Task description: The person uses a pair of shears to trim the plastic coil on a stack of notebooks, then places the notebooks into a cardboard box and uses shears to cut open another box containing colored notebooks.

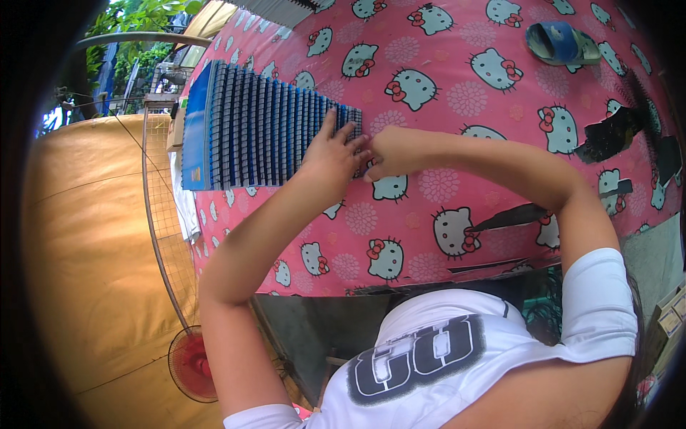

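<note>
A long row of overlapping blue printed sheets lies fanned out on the pink tablecloth, each showing only a narrow dark-and-blue strip. The leftmost sheet shows more of its blue face. My left hand rests on the right end of the row, its fingers spread over the strips. Just beside it, my right hand is closed at the row's right edge, fingers curled in. Whatever those fingers may be holding is hidden. The two hands' fingertips almost meet.
A blue slipper-like thing sits at the far right of the table. Black torn patches mark the cloth on the right. A red round fan stands at lower left, before an orange tarp. The table's near edge runs by my body.
</note>
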Tool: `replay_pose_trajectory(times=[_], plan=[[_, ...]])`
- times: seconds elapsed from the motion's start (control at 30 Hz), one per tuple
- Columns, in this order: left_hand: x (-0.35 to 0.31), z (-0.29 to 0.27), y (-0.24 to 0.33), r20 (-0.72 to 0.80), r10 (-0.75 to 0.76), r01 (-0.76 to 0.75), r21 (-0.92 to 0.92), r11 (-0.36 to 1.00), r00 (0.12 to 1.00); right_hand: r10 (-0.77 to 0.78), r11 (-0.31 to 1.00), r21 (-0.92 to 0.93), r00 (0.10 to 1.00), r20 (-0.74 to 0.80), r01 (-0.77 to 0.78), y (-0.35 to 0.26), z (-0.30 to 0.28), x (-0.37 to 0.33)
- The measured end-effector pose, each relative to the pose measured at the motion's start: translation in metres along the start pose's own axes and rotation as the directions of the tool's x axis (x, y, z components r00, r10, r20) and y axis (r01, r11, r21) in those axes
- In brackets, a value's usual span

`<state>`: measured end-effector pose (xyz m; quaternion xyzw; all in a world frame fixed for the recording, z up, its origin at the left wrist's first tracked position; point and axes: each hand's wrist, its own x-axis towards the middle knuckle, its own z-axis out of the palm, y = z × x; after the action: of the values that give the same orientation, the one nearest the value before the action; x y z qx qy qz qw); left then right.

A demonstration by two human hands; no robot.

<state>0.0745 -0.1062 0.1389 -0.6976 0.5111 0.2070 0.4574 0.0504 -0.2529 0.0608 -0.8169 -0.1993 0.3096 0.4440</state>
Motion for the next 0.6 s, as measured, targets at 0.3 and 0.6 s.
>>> replay_pose_trajectory(times=[0.3,0.6], plan=[[0.003,-0.008,0.002,0.104,-0.004,-0.003,0.06,0.998,0.995,-0.588,0.701,-0.68,0.713,-0.382,0.215,0.036,0.028,-0.002],[0.004,-0.007,0.003,0.128,0.005,-0.011,0.049,0.999,0.992,-0.143,0.981,-0.147,0.98,-0.136,0.123,0.001,0.003,0.002]])
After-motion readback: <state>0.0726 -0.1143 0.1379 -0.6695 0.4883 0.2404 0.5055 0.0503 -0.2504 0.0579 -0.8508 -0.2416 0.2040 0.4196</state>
